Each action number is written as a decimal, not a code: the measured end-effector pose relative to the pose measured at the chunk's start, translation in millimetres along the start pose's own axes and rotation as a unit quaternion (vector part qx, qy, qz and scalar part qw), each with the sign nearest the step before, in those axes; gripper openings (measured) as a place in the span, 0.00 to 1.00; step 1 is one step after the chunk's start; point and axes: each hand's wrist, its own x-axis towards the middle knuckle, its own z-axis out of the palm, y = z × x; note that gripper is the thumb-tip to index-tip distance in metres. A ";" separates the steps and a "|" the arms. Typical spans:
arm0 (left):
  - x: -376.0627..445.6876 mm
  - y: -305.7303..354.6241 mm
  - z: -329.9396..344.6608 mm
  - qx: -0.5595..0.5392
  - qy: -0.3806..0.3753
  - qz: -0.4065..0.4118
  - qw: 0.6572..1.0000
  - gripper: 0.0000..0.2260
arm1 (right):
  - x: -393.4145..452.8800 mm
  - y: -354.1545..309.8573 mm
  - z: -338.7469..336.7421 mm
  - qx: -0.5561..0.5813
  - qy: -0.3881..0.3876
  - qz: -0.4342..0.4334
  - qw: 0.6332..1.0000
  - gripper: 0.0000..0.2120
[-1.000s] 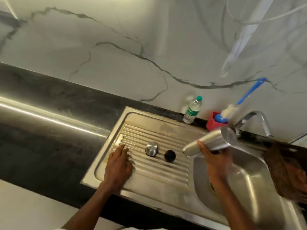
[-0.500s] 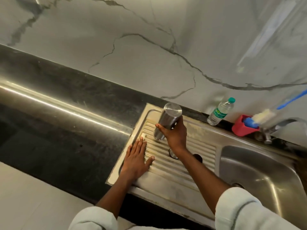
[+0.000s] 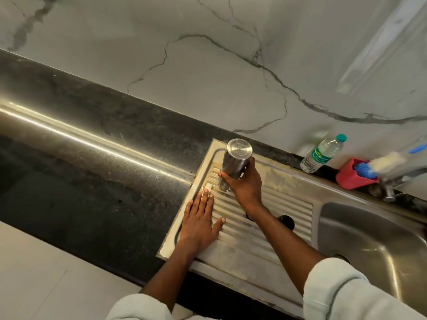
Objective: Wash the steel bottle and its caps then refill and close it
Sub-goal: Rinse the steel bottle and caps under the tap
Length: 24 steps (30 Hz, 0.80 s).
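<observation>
My right hand (image 3: 246, 184) curls its fingers round the inverted steel bottle (image 3: 234, 163) on the drainboard's (image 3: 272, 248) far-left corner, left hand (image 3: 199, 221) flat and open beside it; my forearm partly hides a black cap (image 3: 287, 221); plastic bottle (image 3: 322, 153) and red holder (image 3: 351, 175) behind.
</observation>
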 end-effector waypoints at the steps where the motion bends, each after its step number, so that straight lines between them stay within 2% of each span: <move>1: -0.4 0.1 -0.5 0.001 -0.002 0.001 1.000 0.39 | 0.1 0.4 0.5 0.003 -0.003 0.002 1.000 0.40; 10: 0.8 -0.5 -3.9 -0.008 -0.028 0.007 1.000 0.39 | -19.3 30.1 -15.1 -0.003 -0.010 0.057 0.998 0.50; 12: 0.7 -1.0 -3.6 -0.016 -0.028 0.009 0.999 0.39 | -33.2 43.9 -28.0 -0.022 0.004 0.062 0.998 0.45; 14: -3.1 4.3 -3.2 -0.035 -0.004 0.006 0.999 0.37 | -47.8 62.0 -44.4 -0.103 0.015 0.035 0.994 0.36; 16: -11.0 17.9 -0.9 -0.059 0.044 0.018 0.997 0.31 | -56.7 77.1 -58.8 -0.257 -0.009 -0.003 0.966 0.31; 19: -20.4 46.2 8.7 -0.081 0.070 0.049 0.993 0.26 | -56.1 86.3 -67.6 -0.436 -0.130 -0.015 0.891 0.34; 22: -21.7 64.0 20.4 -0.091 0.052 0.035 0.994 0.26 | -43.4 87.2 -64.9 -0.482 -0.234 -0.021 0.844 0.36; 24: -21.8 67.3 24.3 -0.087 0.042 0.024 0.995 0.26 | -35.0 83.8 -65.4 -0.488 -0.264 -0.027 0.832 0.33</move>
